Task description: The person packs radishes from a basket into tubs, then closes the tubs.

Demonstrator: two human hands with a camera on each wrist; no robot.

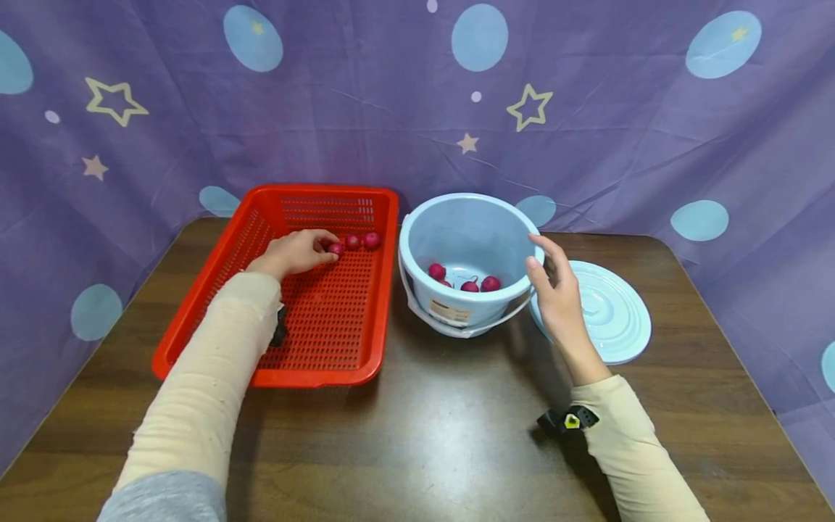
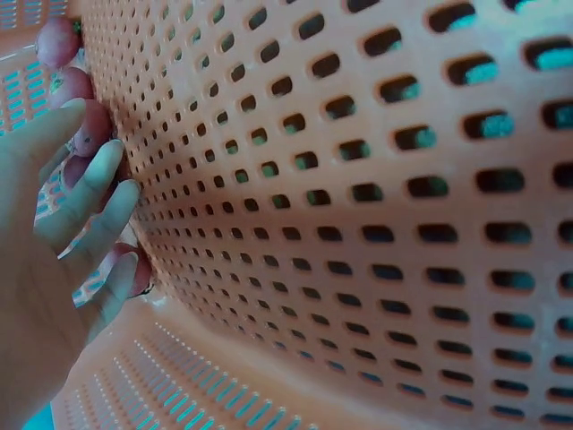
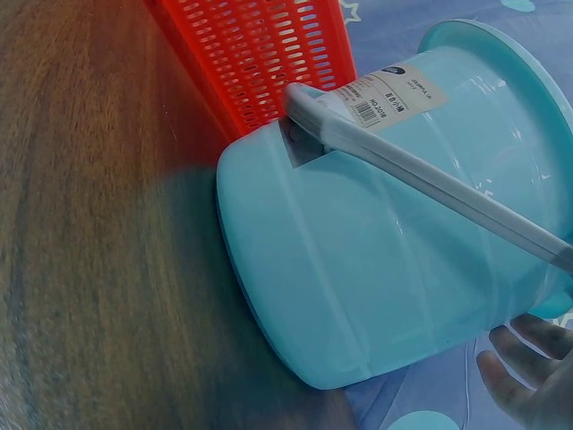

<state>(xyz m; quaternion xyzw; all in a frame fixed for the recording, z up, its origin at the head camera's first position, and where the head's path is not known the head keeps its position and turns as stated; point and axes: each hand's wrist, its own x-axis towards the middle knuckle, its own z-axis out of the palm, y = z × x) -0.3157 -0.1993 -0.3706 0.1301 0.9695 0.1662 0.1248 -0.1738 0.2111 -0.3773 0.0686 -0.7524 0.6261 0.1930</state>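
My left hand (image 1: 296,252) reaches into the red basket (image 1: 377,319), thumb and fingertips on either side of a radish (image 1: 335,249) by its far side. Two more radishes (image 1: 362,241) lie to the right of it; the left wrist view shows another radish (image 2: 131,270) near the little finger, hidden behind my hand in the head view. My right hand (image 1: 556,293) stands at the right rim of the light blue bucket (image 1: 470,217), fingers relaxed and spread, fingertips right at the rim. Several radishes (image 1: 491,283) lie on the bucket's bottom.
A light blue lid (image 1: 616,319) lies flat on the wooden table (image 1: 417,442) right of the bucket, partly behind my right hand. The bucket's handle (image 1: 457,332) hangs down in front. A purple patterned curtain (image 1: 365,94) stands behind the table.
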